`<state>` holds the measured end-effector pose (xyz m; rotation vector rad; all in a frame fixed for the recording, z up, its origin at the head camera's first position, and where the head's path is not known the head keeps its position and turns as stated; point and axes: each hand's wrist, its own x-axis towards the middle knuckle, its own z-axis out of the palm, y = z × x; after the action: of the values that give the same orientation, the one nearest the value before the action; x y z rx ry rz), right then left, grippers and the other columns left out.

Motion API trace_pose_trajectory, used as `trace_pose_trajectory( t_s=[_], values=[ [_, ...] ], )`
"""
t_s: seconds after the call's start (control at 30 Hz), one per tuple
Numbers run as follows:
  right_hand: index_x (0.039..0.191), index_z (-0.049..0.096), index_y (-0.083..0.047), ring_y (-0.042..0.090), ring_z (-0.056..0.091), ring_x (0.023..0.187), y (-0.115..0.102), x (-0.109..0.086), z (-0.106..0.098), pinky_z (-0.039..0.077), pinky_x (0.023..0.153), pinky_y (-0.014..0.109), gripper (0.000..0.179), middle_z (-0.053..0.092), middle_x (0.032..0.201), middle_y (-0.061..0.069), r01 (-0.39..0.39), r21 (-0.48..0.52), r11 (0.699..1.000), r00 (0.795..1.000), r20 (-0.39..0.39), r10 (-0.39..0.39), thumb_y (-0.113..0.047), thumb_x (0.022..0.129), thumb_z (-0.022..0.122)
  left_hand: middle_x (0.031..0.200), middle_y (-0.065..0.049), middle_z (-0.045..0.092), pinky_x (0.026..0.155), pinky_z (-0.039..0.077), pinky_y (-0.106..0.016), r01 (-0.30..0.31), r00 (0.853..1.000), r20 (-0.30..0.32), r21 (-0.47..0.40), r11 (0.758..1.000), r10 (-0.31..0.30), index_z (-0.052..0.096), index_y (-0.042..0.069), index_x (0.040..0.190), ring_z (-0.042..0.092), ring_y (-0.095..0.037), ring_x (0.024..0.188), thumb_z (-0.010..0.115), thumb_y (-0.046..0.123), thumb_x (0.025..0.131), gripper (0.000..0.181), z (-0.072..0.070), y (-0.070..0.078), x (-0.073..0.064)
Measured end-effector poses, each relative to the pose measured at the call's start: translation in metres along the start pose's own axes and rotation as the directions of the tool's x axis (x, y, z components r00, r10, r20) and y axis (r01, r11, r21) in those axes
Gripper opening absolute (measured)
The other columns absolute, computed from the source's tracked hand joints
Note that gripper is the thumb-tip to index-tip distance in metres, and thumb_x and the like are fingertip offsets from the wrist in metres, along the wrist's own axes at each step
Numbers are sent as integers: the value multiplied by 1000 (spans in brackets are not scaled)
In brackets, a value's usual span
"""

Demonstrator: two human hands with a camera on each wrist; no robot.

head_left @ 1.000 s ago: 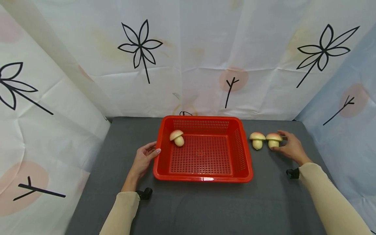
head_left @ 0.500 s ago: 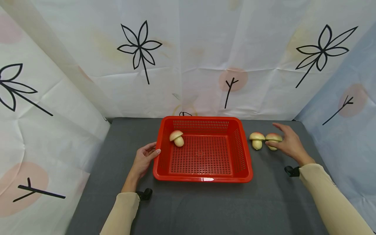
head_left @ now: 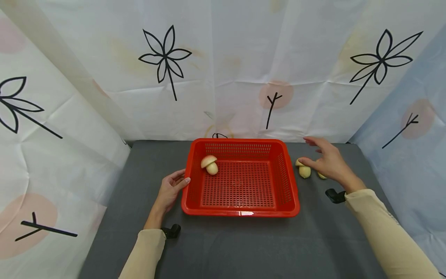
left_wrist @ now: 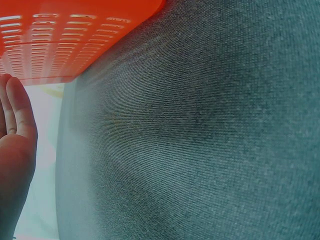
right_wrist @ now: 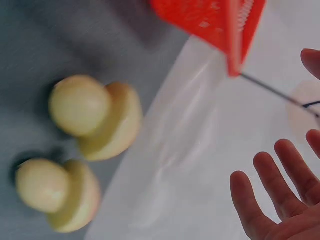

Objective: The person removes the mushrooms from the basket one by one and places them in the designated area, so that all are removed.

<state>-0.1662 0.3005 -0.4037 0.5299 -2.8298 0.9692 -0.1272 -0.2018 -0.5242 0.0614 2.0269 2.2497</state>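
Observation:
A red plastic basket (head_left: 240,212) stands on the grey table. My left hand (head_left: 170,190) holds its left rim, thumb on top and fingers against the outer side; the left wrist view shows those fingers (left_wrist: 20,107) near the slotted wall. One toy mushroom (head_left: 211,167), with a pinkish cap and pale stem, lies inside at the back left. My right hand (head_left: 329,161) hovers right of the basket with fingers spread and nothing in it. Below it two more mushrooms lie side by side, the left mushroom (head_left: 304,172) and the right mushroom (head_left: 322,175), partly hidden by the hand.
The dark grey table (head_left: 244,248) extends in front of the basket. White patterned cloth (head_left: 230,69) hangs behind the table's back edge, with more cloth on both sides.
My right hand has let go of the right mushroom, opened, and moved up and left over the pair. My left hand and the basket have stayed in place.

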Motion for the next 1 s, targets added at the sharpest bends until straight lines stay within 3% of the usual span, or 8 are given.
trace_pose_trajectory(
  t_s=[0.4, 0.77, 1.0],
  values=[
    [142, 52, -1, 39, 53, 121, -37, 23, 24, 45, 100, 62, 66, 56, 136, 22, 77, 47, 996, 995, 62, -80, -12, 85, 84, 134, -36, 53, 88, 56, -26, -2, 1000, -2, -6, 1000, 2, 49, -12, 141, 63, -27, 109, 65, 0, 98, 48, 1, -1, -1],
    [146, 50, -4, 40, 54, 121, -63, 42, 56, 45, 100, 58, 69, 55, 139, 20, 78, 79, 994, 985, 146, -89, -20, 87, 83, 135, -35, 52, 88, 56, -26, 8, 1000, -18, 1, 1000, -8, 49, -12, 140, 64, -25, 108, 65, 0, 97, 48, 1, 0, -1],
    [145, 52, -6, 36, 52, 127, -78, 52, 80, 43, 104, 56, 68, 55, 141, 15, 54, 182, 982, 979, 183, -88, -22, 86, 83, 134, -35, 52, 87, 56, -26, 2, 1000, -14, -1, 1000, -2, 49, -13, 140, 63, -27, 110, 65, 0, 97, 47, 3, 1, -1]
  ],
)
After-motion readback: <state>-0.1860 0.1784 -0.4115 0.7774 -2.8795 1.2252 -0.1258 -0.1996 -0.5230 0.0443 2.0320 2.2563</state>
